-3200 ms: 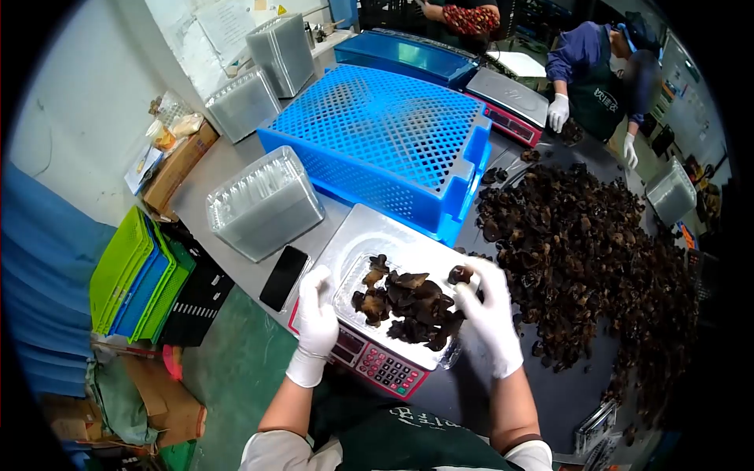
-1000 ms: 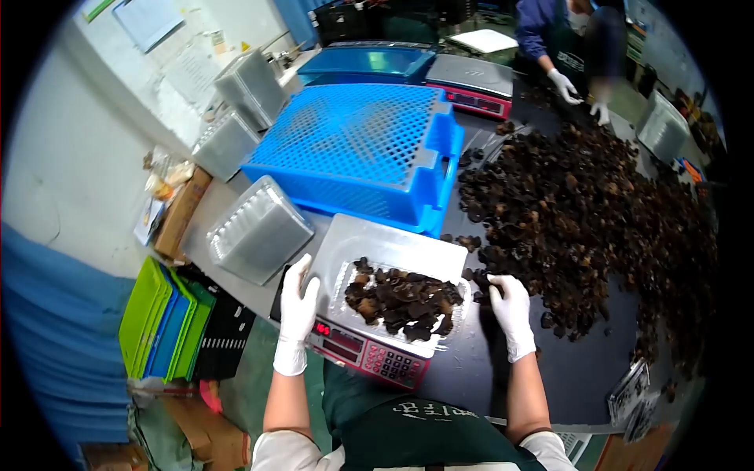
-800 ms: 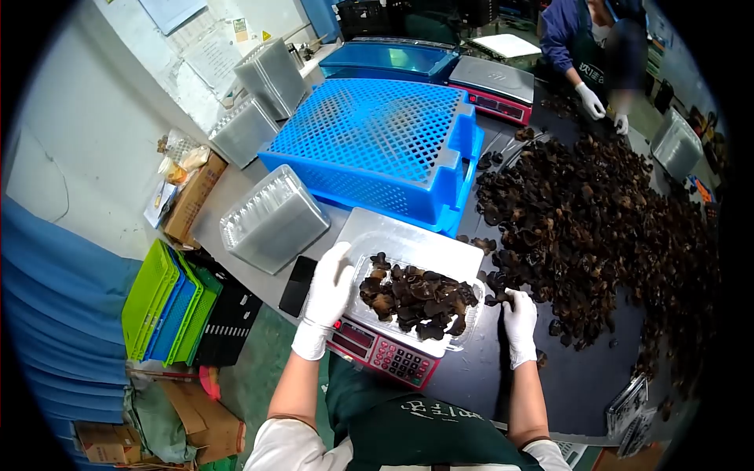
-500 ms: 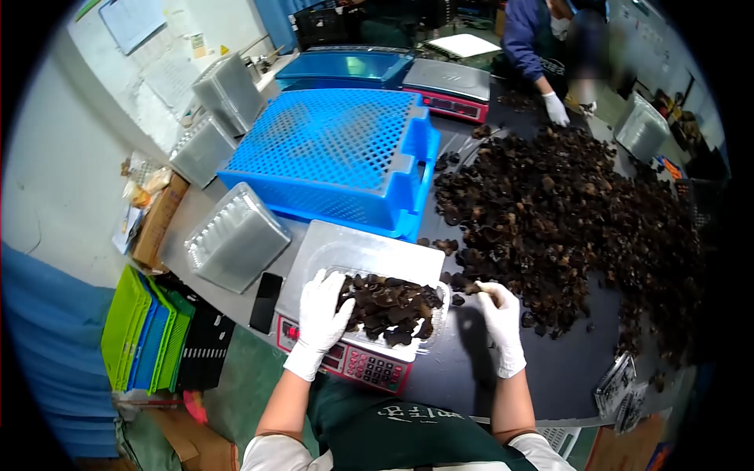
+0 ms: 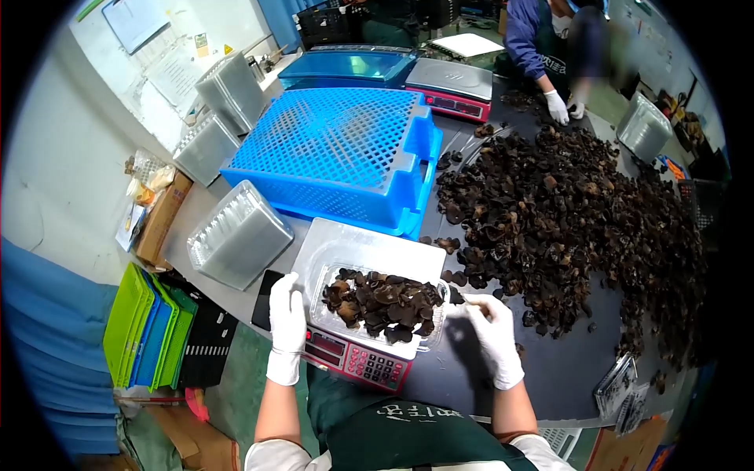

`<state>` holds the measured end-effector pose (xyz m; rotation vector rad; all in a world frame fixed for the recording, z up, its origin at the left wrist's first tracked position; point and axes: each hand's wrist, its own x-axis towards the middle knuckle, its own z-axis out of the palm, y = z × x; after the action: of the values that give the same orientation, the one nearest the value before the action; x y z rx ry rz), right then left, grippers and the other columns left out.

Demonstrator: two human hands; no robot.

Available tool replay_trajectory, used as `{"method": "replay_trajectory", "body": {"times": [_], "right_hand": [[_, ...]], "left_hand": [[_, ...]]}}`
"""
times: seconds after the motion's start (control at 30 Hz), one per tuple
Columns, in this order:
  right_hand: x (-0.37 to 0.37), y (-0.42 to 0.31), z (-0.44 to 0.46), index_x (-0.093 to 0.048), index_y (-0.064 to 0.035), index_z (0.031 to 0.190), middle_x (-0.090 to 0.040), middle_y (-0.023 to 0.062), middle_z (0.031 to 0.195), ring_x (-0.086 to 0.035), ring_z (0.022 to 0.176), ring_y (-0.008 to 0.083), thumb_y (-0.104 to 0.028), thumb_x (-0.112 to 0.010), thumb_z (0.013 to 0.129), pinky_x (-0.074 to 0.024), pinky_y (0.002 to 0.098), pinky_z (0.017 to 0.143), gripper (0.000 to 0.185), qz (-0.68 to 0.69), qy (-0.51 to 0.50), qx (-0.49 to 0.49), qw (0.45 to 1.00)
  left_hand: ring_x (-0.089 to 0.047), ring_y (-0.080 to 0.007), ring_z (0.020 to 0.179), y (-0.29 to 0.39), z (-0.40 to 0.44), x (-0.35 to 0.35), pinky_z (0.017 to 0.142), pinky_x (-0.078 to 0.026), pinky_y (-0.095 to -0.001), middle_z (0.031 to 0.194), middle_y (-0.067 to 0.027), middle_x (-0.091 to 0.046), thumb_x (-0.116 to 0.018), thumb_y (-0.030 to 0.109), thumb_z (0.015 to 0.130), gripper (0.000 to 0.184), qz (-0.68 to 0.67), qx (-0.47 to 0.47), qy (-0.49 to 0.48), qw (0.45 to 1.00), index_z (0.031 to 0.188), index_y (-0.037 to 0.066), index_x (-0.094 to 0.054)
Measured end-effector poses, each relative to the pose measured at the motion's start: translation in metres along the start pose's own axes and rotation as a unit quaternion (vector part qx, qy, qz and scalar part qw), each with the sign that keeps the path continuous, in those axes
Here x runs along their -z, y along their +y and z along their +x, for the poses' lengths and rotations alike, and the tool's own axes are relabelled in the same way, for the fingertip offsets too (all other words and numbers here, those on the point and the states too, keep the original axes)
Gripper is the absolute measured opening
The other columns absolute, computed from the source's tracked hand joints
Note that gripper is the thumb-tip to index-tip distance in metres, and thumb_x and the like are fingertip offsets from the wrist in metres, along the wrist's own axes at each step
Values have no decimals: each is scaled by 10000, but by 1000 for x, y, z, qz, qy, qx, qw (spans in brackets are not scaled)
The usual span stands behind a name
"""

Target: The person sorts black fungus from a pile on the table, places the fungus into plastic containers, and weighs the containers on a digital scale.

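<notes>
A clear plastic tray (image 5: 318, 312) of dark wood ear mushrooms (image 5: 385, 302) rests on the metal pan of a red-based digital scale (image 5: 377, 365) in front of me. My left hand (image 5: 287, 322), white-gloved, is at the left edge of the scale, its fingers stretched out, apart from the mushrooms. To the right of the tray is my right hand (image 5: 493, 337), also gloved, with its fingers curled into a pinch by the tray's rim. A dark mushroom piece (image 5: 455, 297) shows at its fingertips; whether it is gripped is unclear.
A large pile of wood ears (image 5: 573, 228) covers the table's right side. Beyond the scale stands an upturned blue crate (image 5: 330, 141), with stacked clear trays (image 5: 239, 235) to its left. Across the table, a person's gloved hands (image 5: 558, 107) work near a second scale (image 5: 452, 90).
My left hand has drawn back leftward off the mushrooms, uncovering the tray's left end. My right hand has moved slightly left and down; the mushroom piece seen at its fingertips earlier no longer shows clearly.
</notes>
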<state>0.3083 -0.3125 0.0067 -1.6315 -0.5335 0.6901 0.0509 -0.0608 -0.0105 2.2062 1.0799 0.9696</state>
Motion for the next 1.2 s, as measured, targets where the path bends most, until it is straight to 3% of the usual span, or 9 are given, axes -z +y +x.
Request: {"method": "replay_trajectory", "body": {"times": [0.07,0.2,0.23,0.37,0.53,0.67,0.97,1.1,1.2], "right_hand": [[8,28,0,-643,11,1058,-618,-2,738,-523,630,51,-105,-636,874,-437,203,600,218,-82,9,74,994],[1,37,-16,-603,-13,1207,-594,-24,754,-514,644,45,-97,-592,891,-438,201,622,328,-14,-52,-52,997],[-5,37,-18,-546,-22,1289,-592,-25,750,-517,643,44,-92,-580,894,-447,209,617,403,-14,-84,-59,995],[-33,40,-20,-404,-20,1402,-573,5,677,-521,561,61,-128,-621,859,-452,228,564,594,-49,-128,-66,988],[-35,43,-7,-408,-17,1397,-530,4,621,-495,528,65,-88,-585,845,-445,234,540,584,-80,-93,18,992],[-33,8,29,-435,-27,1382,-535,-25,642,-459,512,32,-80,-535,868,-420,206,514,527,-26,-86,16,996],[-40,-38,162,-423,-21,1389,-552,-12,662,-523,475,63,-70,-521,887,-429,213,424,514,53,-52,37,997],[-54,-30,213,-386,-34,1406,-553,32,621,-527,458,115,-56,-499,884,-448,264,418,535,91,-42,-10,995],[-75,-33,247,-470,-36,1330,-545,30,625,-535,467,110,-40,-477,886,-449,251,417,445,108,-28,5,994]], "left_hand": [[-573,-280,1043,-4,2,10,937,-440,-358,1130,-145,-587,-500,53,911,287,-9,29,25,999,1187,4,-562],[-618,-283,960,-15,1,19,867,-475,-343,1025,-146,-633,-542,111,904,227,22,79,-63,995,1101,28,-620],[-629,-290,937,-14,0,18,843,-483,-344,984,-145,-642,-563,138,896,219,54,27,-85,995,1074,34,-637],[-560,-193,711,-5,-13,0,690,-469,-298,833,-96,-588,-620,164,862,276,34,50,-145,988,1099,23,-633],[-554,-77,598,-10,-11,-10,562,-465,-215,766,-36,-613,-582,64,871,276,-171,190,-127,958,1130,-29,-596],[-550,-52,569,10,35,-8,488,-447,-199,761,-16,-606,-568,94,906,281,-245,181,-117,945,1165,-13,-587],[-588,-115,560,-8,175,-95,445,-481,-233,790,-58,-601,-600,49,870,279,-343,160,-53,924,1139,-27,-597],[-650,-185,704,-26,196,-109,610,-555,-264,964,-123,-616,-573,57,906,383,-423,199,-56,882,1265,-56,-500],[-623,-175,932,-57,184,-93,792,-515,-287,1109,-105,-599,-585,84,902,373,-250,53,14,967,1259,-6,-524]]}}
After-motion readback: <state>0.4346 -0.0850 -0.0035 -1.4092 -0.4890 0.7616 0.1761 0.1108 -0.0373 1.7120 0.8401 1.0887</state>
